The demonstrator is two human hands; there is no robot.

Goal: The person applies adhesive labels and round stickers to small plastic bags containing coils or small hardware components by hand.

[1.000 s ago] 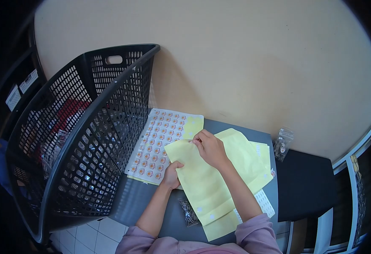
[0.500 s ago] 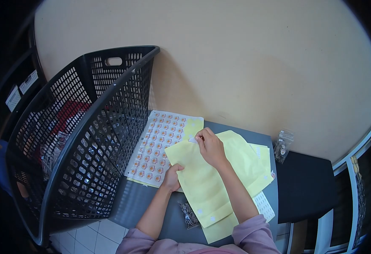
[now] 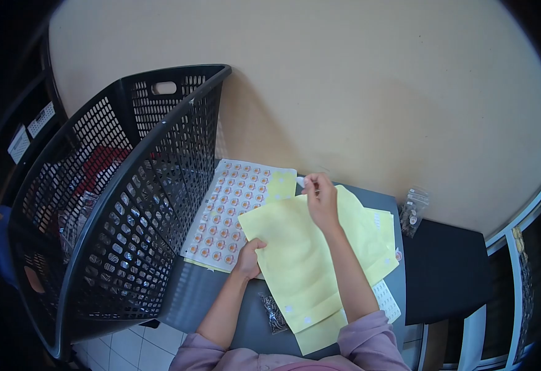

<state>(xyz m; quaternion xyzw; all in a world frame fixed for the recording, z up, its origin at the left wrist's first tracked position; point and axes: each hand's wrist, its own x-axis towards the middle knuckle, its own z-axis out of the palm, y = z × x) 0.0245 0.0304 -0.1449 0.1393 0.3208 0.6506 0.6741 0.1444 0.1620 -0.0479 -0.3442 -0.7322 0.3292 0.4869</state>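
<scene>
My left hand (image 3: 249, 258) grips the left edge of a pale yellow sheet (image 3: 289, 253), thumb on top. Above the sheet's far edge, my right hand (image 3: 323, 201) pinches a small whitish piece (image 3: 301, 181) that looks like a sticker. Under the right forearm and to its right lie more yellow sheets (image 3: 357, 232). Left of the yellow sheet is a white sheet of round orange-and-white stickers (image 3: 236, 198), with a yellow strip showing at its right side. A clear bag of small dark items (image 3: 273, 314) lies near the yellow sheet's lower left edge.
A tall black perforated basket (image 3: 147, 154) holding wrapped items stands at the left against the grey table (image 3: 202, 297). Another small clear bag (image 3: 414, 212) sits at the right, by a black surface (image 3: 443, 272). A sheet of small white labels (image 3: 386, 301) shows at the lower right.
My right hand has moved right and up, off the yellow sheet, with the small whitish piece in its fingers. The left hand keeps its grip on the sheet.
</scene>
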